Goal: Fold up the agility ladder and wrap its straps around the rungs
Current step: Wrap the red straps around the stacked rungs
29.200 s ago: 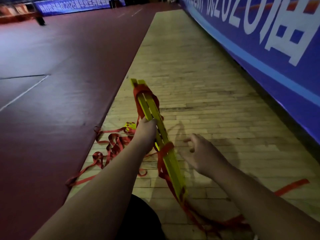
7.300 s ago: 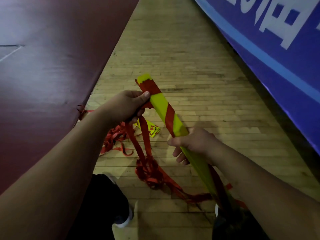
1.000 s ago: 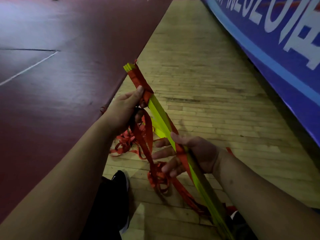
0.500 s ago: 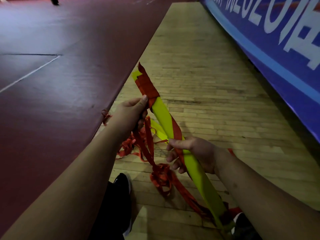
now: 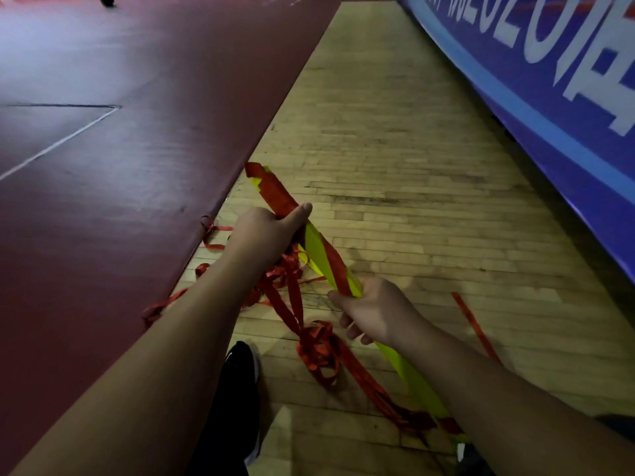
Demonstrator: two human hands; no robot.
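Note:
The yellow rungs (image 5: pixel 318 252) are stacked into one bundle that slants from upper left down to lower right above the wooden floor. Red strap (image 5: pixel 275 190) is wound round the bundle's far end and crosses it once more lower down. My left hand (image 5: pixel 268 235) grips the bundle near that wound end, thumb laid along the strap. My right hand (image 5: pixel 378 310) grips the bundle at its middle, fingers curled under it. Loose red strap (image 5: pixel 318 348) hangs from the bundle in a tangle and trails onto the floor.
A dark red mat (image 5: pixel 120 149) covers the floor on the left, its edge next to the strap tangle. A blue banner wall (image 5: pixel 549 115) runs along the right. My black shoe (image 5: pixel 240 376) stands on the wooden floor (image 5: pixel 395 149) below the tangle.
The bundle has swung so its far end now points further left and lower. My left hand has slid up over the wound strap; my right hand keeps its hold at the middle.

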